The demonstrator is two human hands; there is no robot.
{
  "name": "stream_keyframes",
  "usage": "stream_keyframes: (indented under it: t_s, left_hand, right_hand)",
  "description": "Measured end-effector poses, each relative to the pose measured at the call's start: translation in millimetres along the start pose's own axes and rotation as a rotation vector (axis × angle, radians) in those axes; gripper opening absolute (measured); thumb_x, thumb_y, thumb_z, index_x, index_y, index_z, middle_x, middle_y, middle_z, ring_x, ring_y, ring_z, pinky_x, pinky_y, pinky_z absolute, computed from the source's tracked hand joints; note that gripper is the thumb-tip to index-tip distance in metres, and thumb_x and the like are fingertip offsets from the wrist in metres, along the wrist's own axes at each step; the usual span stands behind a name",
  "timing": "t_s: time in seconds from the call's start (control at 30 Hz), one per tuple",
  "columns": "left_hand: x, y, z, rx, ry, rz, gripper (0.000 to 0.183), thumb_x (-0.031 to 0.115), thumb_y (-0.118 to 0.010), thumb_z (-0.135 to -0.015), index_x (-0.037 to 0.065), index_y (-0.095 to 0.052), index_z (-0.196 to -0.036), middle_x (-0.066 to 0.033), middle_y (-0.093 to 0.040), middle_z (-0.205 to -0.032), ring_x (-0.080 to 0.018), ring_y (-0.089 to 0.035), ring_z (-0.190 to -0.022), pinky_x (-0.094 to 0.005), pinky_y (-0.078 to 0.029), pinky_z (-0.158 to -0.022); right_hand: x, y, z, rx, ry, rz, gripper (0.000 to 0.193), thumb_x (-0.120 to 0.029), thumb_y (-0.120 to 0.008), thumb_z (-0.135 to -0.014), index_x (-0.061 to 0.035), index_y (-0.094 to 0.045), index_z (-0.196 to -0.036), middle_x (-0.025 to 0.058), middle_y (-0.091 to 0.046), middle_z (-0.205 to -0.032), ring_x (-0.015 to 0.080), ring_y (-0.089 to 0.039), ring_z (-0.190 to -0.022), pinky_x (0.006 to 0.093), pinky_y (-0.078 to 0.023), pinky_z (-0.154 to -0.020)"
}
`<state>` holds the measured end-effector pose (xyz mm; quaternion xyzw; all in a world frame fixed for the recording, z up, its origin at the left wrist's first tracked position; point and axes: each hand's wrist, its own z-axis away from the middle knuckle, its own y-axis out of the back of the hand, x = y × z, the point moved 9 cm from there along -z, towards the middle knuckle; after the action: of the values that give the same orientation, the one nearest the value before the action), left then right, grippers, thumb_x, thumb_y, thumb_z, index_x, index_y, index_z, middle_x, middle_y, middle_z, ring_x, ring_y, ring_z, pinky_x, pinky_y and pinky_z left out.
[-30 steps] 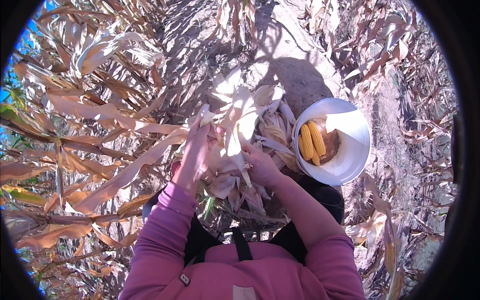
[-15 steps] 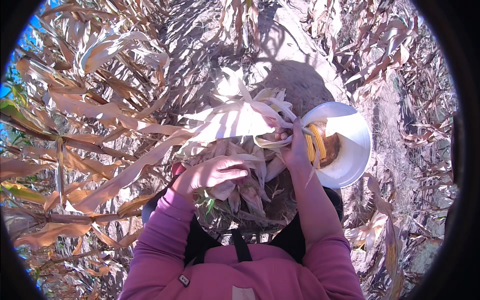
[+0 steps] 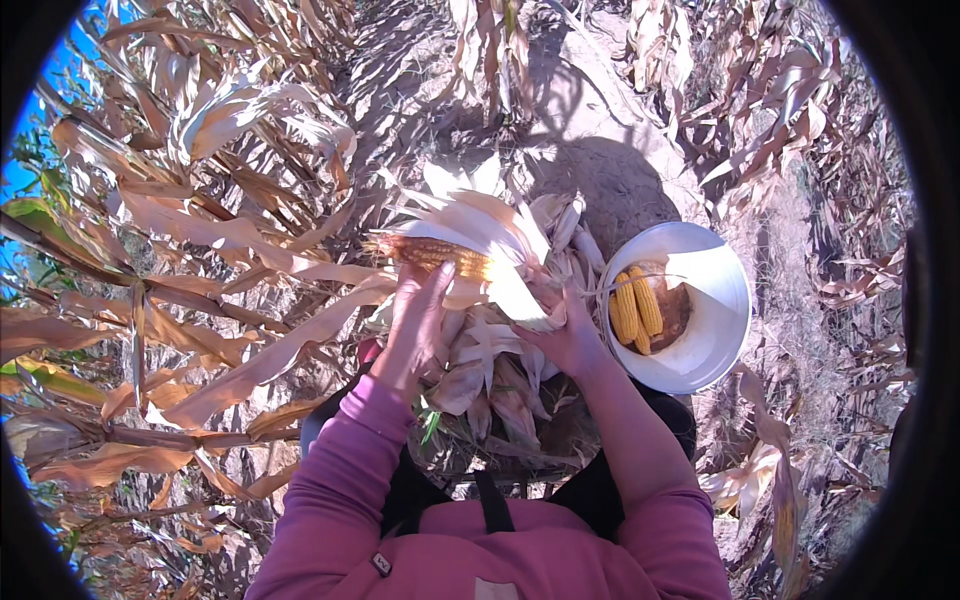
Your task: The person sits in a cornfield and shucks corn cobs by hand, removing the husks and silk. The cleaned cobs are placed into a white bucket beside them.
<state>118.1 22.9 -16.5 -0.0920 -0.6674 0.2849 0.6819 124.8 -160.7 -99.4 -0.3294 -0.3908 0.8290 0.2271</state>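
My left hand [image 3: 418, 312] grips an ear of corn [image 3: 440, 255], its thumb lying along the yellow kernels near the brown, silky tip. Pale dry husk leaves [image 3: 495, 232] are peeled back from the cob and fan out above it and to its right. The husk's base end is in my right hand [image 3: 568, 335], with its fingers partly hidden by the leaves. Beneath both hands lies a heap of dry husks [image 3: 490, 375] between my knees. Several bare yellow cobs [image 3: 638, 308] rest in a white bucket [image 3: 722, 335] by my right knee.
Dry corn stalks and long curled leaves [image 3: 240, 340] crowd the left side, reaching close to my left arm. More dry stalks [image 3: 780, 140] stand at the far right. Sunlit bare soil [image 3: 610, 190] with shadows stretches ahead, and a fallen husk [image 3: 745, 480] lies below the bucket.
My left hand has moved up and closed on the ear, whose kernels now show. My right hand has come left from the bucket's rim. Loose cobs in the bucket are now uncovered.
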Motion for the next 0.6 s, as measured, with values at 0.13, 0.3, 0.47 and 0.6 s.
stream_keyframes:
  t_s: [0.13, 0.3, 0.47, 0.6]
  left_hand:
    - [5.1, 16.8, -14.0, 0.056, -0.174, -0.3, 0.043, 0.012, -0.065, -0.089, 0.007, -0.044, -0.126, -0.0043, -0.057, -0.112, -0.0135, -0.052, -0.105, -0.0335, -0.042, -0.096]
    - [-6.3, 26.6, -10.8, 0.089, -0.067, -0.522, 0.045, 0.016, -0.066, -0.087, 0.001, -0.046, -0.124, -0.0094, -0.058, -0.109, -0.015, -0.056, -0.094, -0.0295, -0.047, -0.085]
    - [-13.8, 4.8, -4.8, -0.119, -0.187, -0.679, 0.048, 0.016, -0.069, -0.084, -0.002, -0.049, -0.124, -0.0111, -0.057, -0.112, -0.0178, -0.055, -0.101, -0.031, -0.044, -0.089]
    - [-31.6, -28.9, 7.9, -0.306, -0.225, -0.798, 0.06, 0.01, -0.075, -0.079, 0.0, -0.044, -0.13, -0.01, -0.05, -0.113, -0.0183, -0.053, -0.104, -0.0318, -0.047, -0.089]
  right_hand:
    - [51.3, -13.8, 24.5, -0.401, -0.299, 0.972, 0.068, -0.06, -0.036, -0.094, -0.0007, -0.053, -0.123, 0.0142, -0.063, -0.111, 0.0259, -0.066, -0.093, 0.0382, -0.048, -0.09]
    - [11.5, 1.7, 26.3, -0.354, -0.339, 1.808, 0.065, -0.06, -0.04, -0.093, -0.0004, -0.064, -0.103, 0.0142, -0.068, -0.099, 0.0221, -0.068, -0.079, 0.0386, -0.052, -0.073]
    - [-69.7, -31.8, 31.3, 0.043, 0.459, 1.319, 0.035, -0.034, -0.057, -0.094, 0.0012, -0.057, -0.087, 0.0042, -0.058, -0.071, 0.0119, -0.057, -0.061, 0.0279, -0.047, -0.062]
    - [-57.2, -36.1, 25.6, -0.008, 0.539, 1.263, 0.023, -0.021, -0.064, -0.088, -0.0002, -0.056, -0.095, 0.0027, -0.057, -0.074, 0.0102, -0.054, -0.064, 0.0262, -0.046, -0.061]
